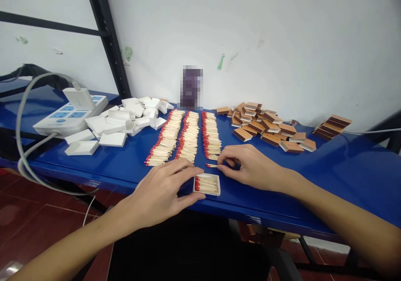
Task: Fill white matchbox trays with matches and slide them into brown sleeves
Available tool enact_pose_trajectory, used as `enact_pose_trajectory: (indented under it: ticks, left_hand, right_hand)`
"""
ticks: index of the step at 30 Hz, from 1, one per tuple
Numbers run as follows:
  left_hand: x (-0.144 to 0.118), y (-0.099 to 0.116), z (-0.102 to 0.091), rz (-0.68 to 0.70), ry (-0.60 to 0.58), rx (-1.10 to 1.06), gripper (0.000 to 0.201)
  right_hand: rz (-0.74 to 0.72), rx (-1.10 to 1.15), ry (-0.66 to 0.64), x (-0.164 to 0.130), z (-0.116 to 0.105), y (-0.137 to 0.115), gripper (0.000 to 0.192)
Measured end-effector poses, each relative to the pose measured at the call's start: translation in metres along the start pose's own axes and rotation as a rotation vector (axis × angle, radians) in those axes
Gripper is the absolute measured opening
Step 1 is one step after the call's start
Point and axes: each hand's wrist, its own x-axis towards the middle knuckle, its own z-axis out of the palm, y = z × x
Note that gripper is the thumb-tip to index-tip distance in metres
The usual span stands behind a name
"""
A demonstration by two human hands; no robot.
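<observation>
Carefully, I steady the white tray (207,184) with my left hand (163,193) curled against it while my right hand (247,166) pinches loose matches (211,165), heads aligned leftward.

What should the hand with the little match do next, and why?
Probably slide the loose match into the white tray. The right hand pinches its end just above the tray, which the left hand steadies and which already holds matches lying the same way.
</observation>
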Motion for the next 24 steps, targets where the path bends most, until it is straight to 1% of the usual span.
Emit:
enact_pose_trajectory:
  ticks: [4,10,20,24]
  left_hand:
    - [0.0,-0.001,0.001,0.01,0.007,-0.001,0.035]
    - [-0.001,-0.001,0.002,0.006,0.004,-0.007,0.036]
    - [0.0,-0.001,0.001,0.001,-0.002,-0.007,0.034]
    - [0.0,0.0,0.001,0.003,-0.003,-0.005,0.034]
  right_hand:
    - [-0.002,-0.013,0.016,0.0,0.001,0.003,0.01]
    - [0.021,-0.043,0.101,0.001,0.003,0.009,0.012]
    - [-0.009,-0.043,0.082,0.003,0.005,0.011,0.011]
    - [0.01,0.002,0.044,0.001,0.003,0.009,0.013]
